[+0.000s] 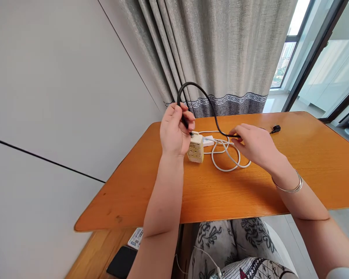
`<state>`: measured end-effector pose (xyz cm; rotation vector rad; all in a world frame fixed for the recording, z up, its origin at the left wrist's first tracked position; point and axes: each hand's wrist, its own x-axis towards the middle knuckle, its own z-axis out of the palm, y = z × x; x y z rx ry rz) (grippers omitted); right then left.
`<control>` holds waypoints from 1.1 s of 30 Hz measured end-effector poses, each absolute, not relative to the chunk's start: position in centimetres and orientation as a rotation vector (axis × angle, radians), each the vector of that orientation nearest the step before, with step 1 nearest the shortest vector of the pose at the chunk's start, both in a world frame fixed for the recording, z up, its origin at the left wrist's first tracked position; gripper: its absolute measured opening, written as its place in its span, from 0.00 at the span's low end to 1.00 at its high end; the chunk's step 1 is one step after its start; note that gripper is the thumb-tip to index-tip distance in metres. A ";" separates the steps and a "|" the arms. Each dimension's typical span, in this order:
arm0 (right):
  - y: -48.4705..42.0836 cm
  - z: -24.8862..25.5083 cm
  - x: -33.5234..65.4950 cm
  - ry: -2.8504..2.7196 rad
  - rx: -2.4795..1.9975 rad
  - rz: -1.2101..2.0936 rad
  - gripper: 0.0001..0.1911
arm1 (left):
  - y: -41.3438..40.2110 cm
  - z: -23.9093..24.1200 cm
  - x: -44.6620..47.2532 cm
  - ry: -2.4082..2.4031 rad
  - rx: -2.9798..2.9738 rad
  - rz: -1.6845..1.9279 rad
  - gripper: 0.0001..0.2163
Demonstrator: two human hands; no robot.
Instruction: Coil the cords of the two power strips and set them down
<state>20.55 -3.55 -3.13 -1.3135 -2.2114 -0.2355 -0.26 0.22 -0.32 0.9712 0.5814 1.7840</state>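
A black power cord [189, 83] arches between my two hands above the table. My left hand [173, 130] is closed around one end of it, with the dark connector partly hidden by the fingers. Just below and beside that hand stands a beige cube-shaped power socket [196, 150]. Farther right, my right hand [257, 145] pinches the cord between thumb and fingers, low over the table. Past that hand, the cord's black plug [275, 129] rests on the tabletop. A loosely coiled white cable [224, 170] lies between the hands, and a white block [208, 141] sits behind the socket.
The orange wooden table [221, 197] has a grey curtain [229, 50] behind it and a pale wall panel [61, 97] along its left. Below the front edge are a black flat object [122, 262] and a labelled white item [136, 237]. A glass door frame [317, 50] stands at right.
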 end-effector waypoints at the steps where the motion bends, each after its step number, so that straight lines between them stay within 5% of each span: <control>1: -3.9 -3.1 20.5 -2.268 -1.225 -0.235 0.09 | 0.2 -0.5 -0.1 0.588 1.005 1.761 0.14; 10: -4.9 -3.3 20.0 -2.120 -0.726 -0.301 0.14 | -0.9 -2.0 1.8 0.595 1.188 1.391 0.13; 20: -3.9 -2.7 21.2 -1.784 -0.856 -0.187 0.17 | -2.2 -3.0 3.2 0.392 1.346 0.975 0.23; 33: -2.7 -2.7 21.9 -1.776 -0.836 -0.059 0.11 | -2.3 -3.2 3.1 0.348 1.340 0.946 0.23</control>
